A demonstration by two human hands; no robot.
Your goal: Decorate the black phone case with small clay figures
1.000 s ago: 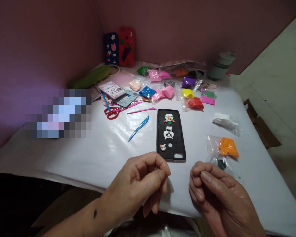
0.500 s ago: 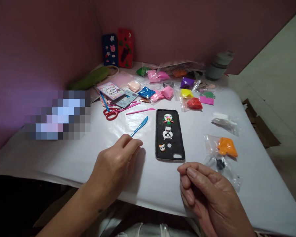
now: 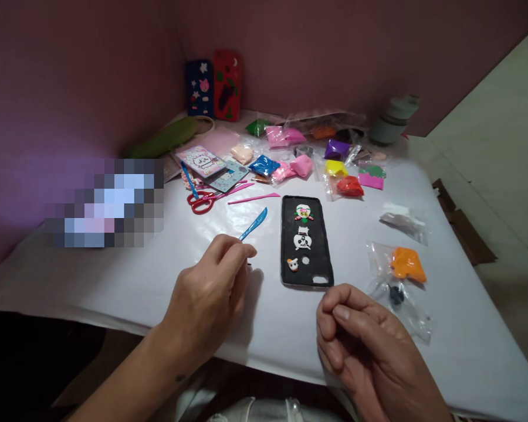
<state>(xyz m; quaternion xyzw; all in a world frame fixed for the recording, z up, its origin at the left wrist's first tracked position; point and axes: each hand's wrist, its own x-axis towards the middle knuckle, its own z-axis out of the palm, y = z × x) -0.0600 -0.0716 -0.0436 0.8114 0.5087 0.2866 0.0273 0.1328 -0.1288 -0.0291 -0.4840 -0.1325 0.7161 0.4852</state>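
A black phone case (image 3: 307,241) lies flat on the white table between my hands. On it are a white-and-green figure (image 3: 304,213), a white figure with black lines (image 3: 303,239) and a small white-and-orange piece (image 3: 293,265). My left hand (image 3: 215,287), left of the case, has its fingers pinched; a tiny dark bit shows under the fingertips. Just beyond it is a blue knife-shaped tool (image 3: 256,224), its near end hidden behind the hand. At the case's lower right corner, my right hand (image 3: 365,340) is closed with thumb and forefinger together; what they hold is hidden.
Bags of coloured clay (image 3: 301,166) spread across the back, near red scissors (image 3: 201,203), cards (image 3: 201,161) and a pink tool (image 3: 254,198). White (image 3: 402,218), orange (image 3: 408,265) and black (image 3: 396,295) clay bags lie right. Decorated cases (image 3: 227,85) and a bottle (image 3: 391,120) stand behind.
The view has shifted slightly. My left hand has moved a little up and away from me, and a dark bit now shows below its fingertips. The speck at my right thumb tip no longer shows.
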